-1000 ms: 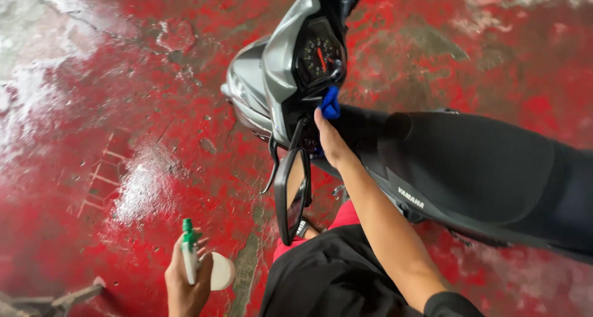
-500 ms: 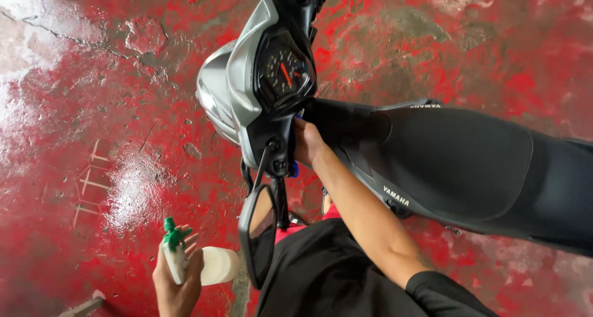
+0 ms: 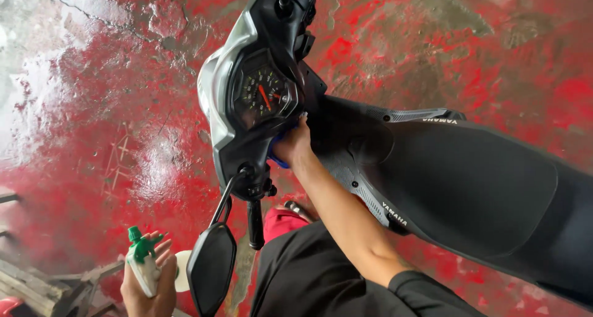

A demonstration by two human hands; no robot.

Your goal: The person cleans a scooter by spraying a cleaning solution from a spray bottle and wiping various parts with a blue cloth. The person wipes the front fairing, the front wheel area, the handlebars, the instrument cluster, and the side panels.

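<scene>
At frame centre our right hand point(image 3: 291, 145) presses a blue cloth point(image 3: 276, 159), fingers closed on it, under the scooter's dashboard point(image 3: 262, 97); lower left, our left hand point(image 3: 150, 286) grips a spray bottle point(image 3: 143, 264).

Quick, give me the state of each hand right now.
Left hand: closed around a white spray bottle with a green nozzle.
Right hand: pressing a blue cloth against the scooter below the dashboard; grip partly hidden.

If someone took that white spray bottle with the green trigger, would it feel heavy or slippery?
The white plastic spray bottle with green trigger probably feels light: the left hand holds it up alone. Its smooth plastic may be slick, since the red floor looks wet.
</scene>
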